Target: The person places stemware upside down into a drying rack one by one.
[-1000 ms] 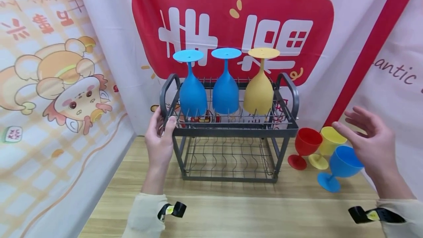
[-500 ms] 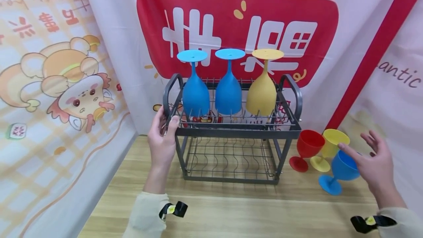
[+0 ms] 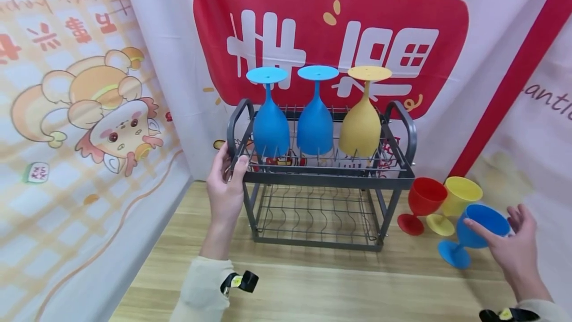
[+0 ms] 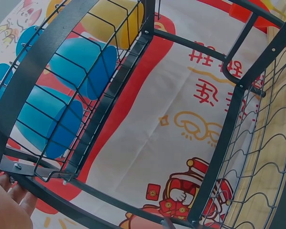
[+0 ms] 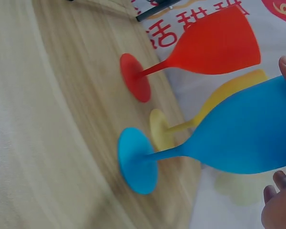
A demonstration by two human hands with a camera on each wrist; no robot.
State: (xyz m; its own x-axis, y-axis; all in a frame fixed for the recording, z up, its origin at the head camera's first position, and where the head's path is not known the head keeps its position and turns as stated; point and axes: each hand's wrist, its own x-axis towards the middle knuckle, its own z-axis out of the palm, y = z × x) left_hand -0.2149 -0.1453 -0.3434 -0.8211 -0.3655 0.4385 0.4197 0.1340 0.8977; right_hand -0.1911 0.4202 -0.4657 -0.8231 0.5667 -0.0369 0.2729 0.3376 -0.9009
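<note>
On table, head view: two-tier wire dish rack (image 3: 321, 178) stands on wooden tabletop (image 3: 313, 282), printed backdrop behind.
Top tier: 2 blue goblets (image 3: 270, 125) + 1 yellow goblet (image 3: 361, 125), all upside down, feet up.
Left hand (image 3: 225, 188): thumb + fingers curled round rack's left handle, steadying it; same grip as 1 s ago.
Right hand (image 3: 514, 247): has dropped from mid-air above the cups to the upright blue goblet (image 3: 475, 230); fingers spread, forefinger tip at the rim, thumb side behind bowl. Not yet wrapped round it.
Loose cups: red goblet (image 3: 422, 202) and upright yellow goblet (image 3: 456, 200) just beside the blue one, right of rack, well apart from left hand.
Meaning: reach is nearly done; prob. the blue cup is the one about to be gripped, grip not closed.

Left wrist view: rack frame (image 4: 109, 109) seen from its end, blue + yellow bowls through the wires; fingertips (image 4: 9, 191) at lower left edge against the frame.

Right wrist view: blue goblet bowl (image 5: 243, 136) fills right side, foot flat on wood; fingertips (image 5: 276, 183) just under bowl, thumb tip at upper edge, touching or nearly so, can't tell. Red (image 5: 209, 45) + yellow cups behind it.
</note>
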